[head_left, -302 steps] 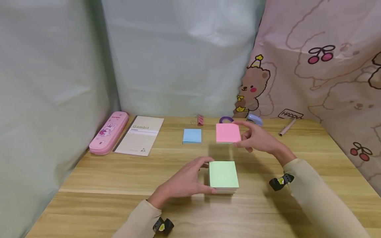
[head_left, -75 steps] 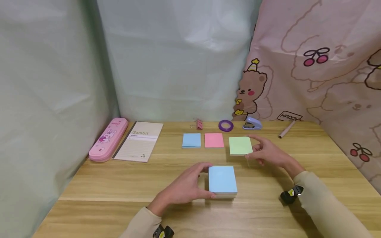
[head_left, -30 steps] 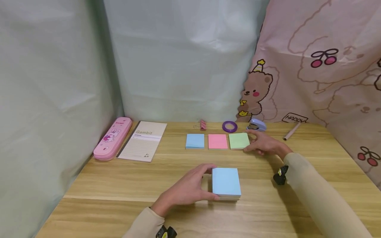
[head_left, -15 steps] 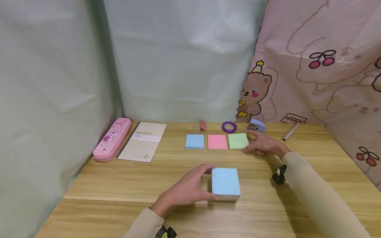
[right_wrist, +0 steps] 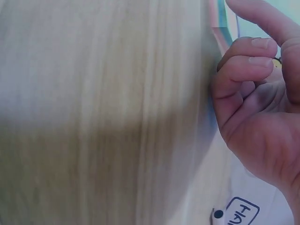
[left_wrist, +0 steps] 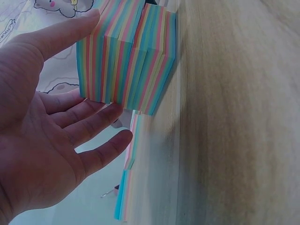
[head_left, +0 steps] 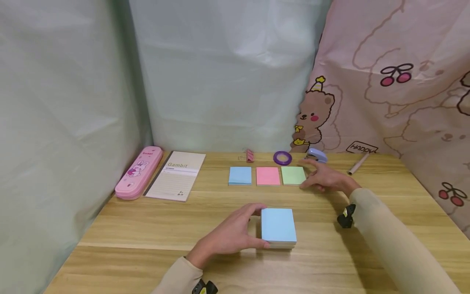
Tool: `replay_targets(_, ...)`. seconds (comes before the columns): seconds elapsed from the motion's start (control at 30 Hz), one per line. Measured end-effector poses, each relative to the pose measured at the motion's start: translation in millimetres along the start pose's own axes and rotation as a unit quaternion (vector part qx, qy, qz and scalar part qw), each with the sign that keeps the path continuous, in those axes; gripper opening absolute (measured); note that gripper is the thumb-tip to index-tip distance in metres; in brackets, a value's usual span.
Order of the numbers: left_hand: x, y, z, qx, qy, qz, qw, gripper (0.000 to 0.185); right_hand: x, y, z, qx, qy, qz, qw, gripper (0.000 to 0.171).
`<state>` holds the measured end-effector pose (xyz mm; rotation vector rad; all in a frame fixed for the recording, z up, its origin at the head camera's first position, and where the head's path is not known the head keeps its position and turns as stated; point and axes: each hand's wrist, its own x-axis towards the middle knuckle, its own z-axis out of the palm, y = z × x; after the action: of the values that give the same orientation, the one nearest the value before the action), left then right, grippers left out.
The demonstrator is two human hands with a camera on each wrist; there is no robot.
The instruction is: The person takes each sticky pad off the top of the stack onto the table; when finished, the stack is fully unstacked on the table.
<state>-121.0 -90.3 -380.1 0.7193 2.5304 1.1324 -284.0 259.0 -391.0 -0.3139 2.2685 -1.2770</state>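
A thick stack of sticky notes (head_left: 278,226) with a blue top sheet sits near the front of the wooden table (head_left: 147,220). My left hand (head_left: 258,226) cups its left side, thumb on the near edge and forefinger on the far edge. The left wrist view shows the stack's striped side (left_wrist: 126,61) against my left hand (left_wrist: 70,108). Farther back, a blue note (head_left: 240,175), a pink note (head_left: 268,176) and a green note (head_left: 293,175) lie in a row. My right hand (head_left: 310,176) rests at the green note's right edge, fingers loosely curled, holding nothing; the right wrist view confirms it (right_wrist: 253,70).
A pink pencil case (head_left: 138,172) and a notebook (head_left: 177,174) lie at the back left. Behind the row are a pink binder clip (head_left: 250,155), a purple tape roll (head_left: 282,157) and a small stapler (head_left: 316,154). A pen (head_left: 355,164) lies at the back right. Curtains enclose the table.
Ten seconds ago the pink note was being laid and the stack's top was green. The green note has since joined the row. Over the last second the hands have barely moved.
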Motion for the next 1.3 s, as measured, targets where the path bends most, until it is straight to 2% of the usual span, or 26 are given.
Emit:
replay_targets(0.1,0.0,-0.1,0.6,-0.002,-0.001,0.0,1.0,0.096,-6,-4,-3,0.003,-0.001,-0.004,1.0,0.104)
replay_targets(0.33,0.4,-1.5,0.7,-0.004,-0.002,0.001,1.0,0.098,-25,-26,-6,-0.012,0.001,-0.058,0.998,0.098)
replay_targets(0.57,2.6,-1.8,1.3,-0.003,-0.006,0.003,1.0,0.103,-60,-49,3,-0.023,0.02,-0.118,0.992,0.085)
replay_targets(0.73,1.9,-1.8,0.5,-0.004,-0.007,0.003,1.0,0.104,-88,-61,24,-0.027,0.017,-0.154,0.988,0.081)
replay_targets(0.87,1.4,-1.7,0.0,-0.004,-0.01,0.006,0.9999,0.103,-102,-58,47,-0.024,0.004,-0.164,0.986,0.079)
replay_targets(1.03,2.1,-2.7,0.9,-0.002,-0.012,0.006,0.9999,0.104,-111,-46,77,0.007,-0.039,-0.178,0.983,0.08)
replay_targets(1.3,4.4,-6.3,4.3,-0.028,-0.017,0.0,0.9994,0.101,-113,-37,108,0.033,-0.059,-0.158,0.985,0.085)
